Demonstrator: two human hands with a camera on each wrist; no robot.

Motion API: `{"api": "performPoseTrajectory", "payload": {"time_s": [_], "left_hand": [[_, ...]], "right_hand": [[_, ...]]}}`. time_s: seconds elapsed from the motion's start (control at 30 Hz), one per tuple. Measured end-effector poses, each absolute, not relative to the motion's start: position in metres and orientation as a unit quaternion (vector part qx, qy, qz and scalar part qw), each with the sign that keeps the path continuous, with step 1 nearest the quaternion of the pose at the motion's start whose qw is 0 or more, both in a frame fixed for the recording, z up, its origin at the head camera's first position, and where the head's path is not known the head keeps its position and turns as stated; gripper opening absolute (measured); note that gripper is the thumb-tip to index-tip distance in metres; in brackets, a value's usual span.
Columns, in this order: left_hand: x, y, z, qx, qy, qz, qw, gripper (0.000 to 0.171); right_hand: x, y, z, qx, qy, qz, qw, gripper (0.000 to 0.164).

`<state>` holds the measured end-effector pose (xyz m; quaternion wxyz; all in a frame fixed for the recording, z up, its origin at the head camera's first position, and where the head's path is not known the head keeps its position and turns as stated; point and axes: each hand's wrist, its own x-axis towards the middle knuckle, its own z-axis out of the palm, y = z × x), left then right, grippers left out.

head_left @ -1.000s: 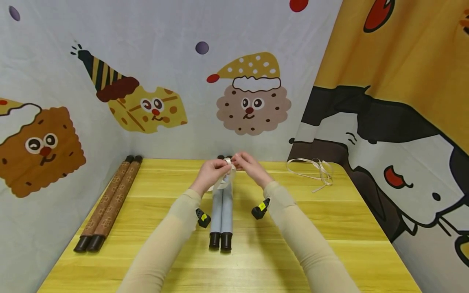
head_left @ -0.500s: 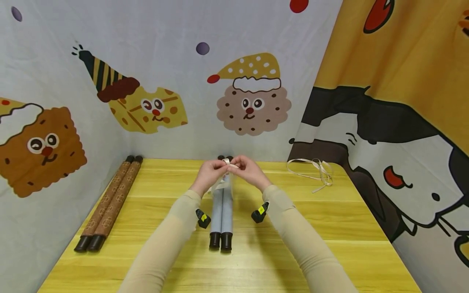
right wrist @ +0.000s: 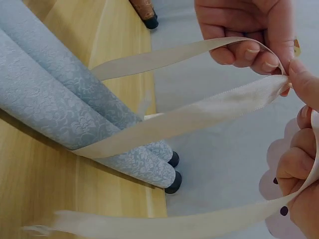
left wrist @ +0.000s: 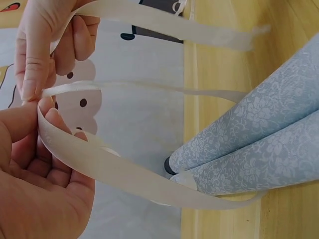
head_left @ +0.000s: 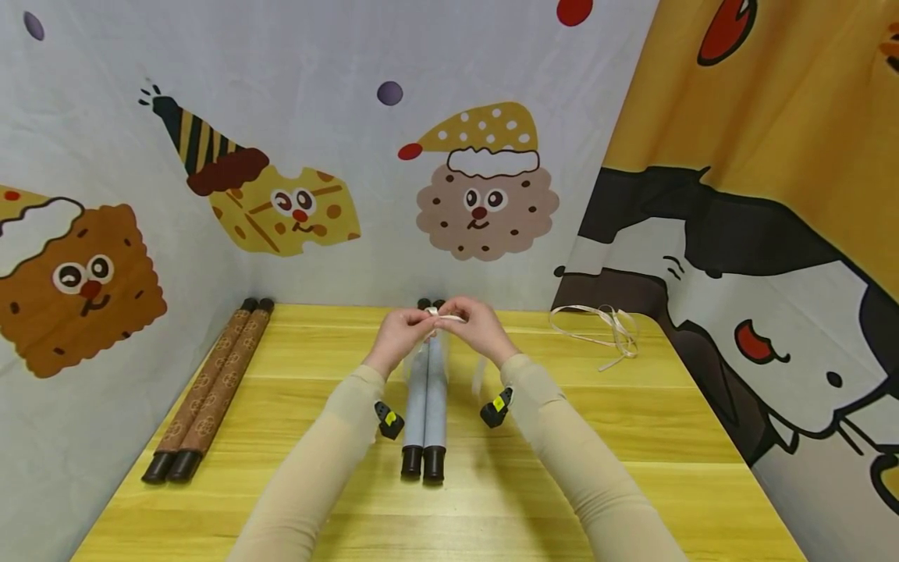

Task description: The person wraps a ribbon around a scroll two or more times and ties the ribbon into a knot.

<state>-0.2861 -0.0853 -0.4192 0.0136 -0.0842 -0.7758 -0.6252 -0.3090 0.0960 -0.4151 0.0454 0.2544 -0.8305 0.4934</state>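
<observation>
Two light blue, flower-patterned scrolls (head_left: 426,398) with dark end caps lie side by side in the middle of the table. A cream satin ribbon (left wrist: 124,172) passes around them, its strands rising to both hands. My left hand (head_left: 400,336) pinches the ribbon above the scrolls' far part. Thumb and fingers of my right hand (head_left: 481,332) pinch it too, and the fingertips of both hands meet in the wrist views. A loose ribbon tail (right wrist: 164,225) hangs from the right hand. Exactly how the strands cross at the fingertips is hidden.
Two brown patterned scrolls (head_left: 211,386) with dark caps lie at the table's left side. Another thin cream ribbon (head_left: 614,332) lies loosely tangled at the back right. A printed cloth (head_left: 316,281) stands behind the wooden table (head_left: 597,453).
My right hand has moved left and in against the left hand's fingertips, now pinching ribbon there. A ribbon tail now hangs below the right hand. The scrolls have stayed put.
</observation>
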Motion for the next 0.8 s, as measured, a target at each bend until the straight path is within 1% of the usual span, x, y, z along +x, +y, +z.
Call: {"api": "performPoseTrajectory", "payload": {"time_s": [0.2, 0.33, 0.43, 0.5, 0.57, 0.7, 0.8], "left_hand": [[-0.284, -0.089, -0.421, -0.094, -0.778, -0.621, 0.008, 0.022], [-0.283, -0.093, -0.423, -0.108, -0.797, -0.594, 0.025, 0.023], [-0.282, -0.098, -0.428, -0.111, -0.808, -0.578, 0.030, 0.019], [-0.281, -0.102, -0.433, -0.109, -0.812, -0.573, 0.023, 0.018], [-0.278, -0.105, -0.437, -0.108, -0.814, -0.570, 0.023, 0.018], [-0.273, -0.107, -0.445, -0.093, -0.813, -0.573, 0.047, 0.021], [-0.267, -0.106, -0.448, -0.069, -0.806, -0.583, 0.079, 0.025]], "right_hand": [[-0.311, 0.096, -0.415, 0.260, -0.842, 0.470, 0.053, 0.009], [-0.310, 0.096, -0.416, 0.261, -0.844, 0.463, 0.066, 0.009], [-0.310, 0.096, -0.418, 0.250, -0.846, 0.465, 0.079, 0.010], [-0.310, 0.096, -0.419, 0.241, -0.846, 0.468, 0.088, 0.010], [-0.309, 0.096, -0.419, 0.237, -0.844, 0.471, 0.096, 0.009], [-0.309, 0.096, -0.420, 0.240, -0.842, 0.473, 0.104, 0.008], [-0.309, 0.094, -0.420, 0.239, -0.841, 0.474, 0.102, 0.009]]}}
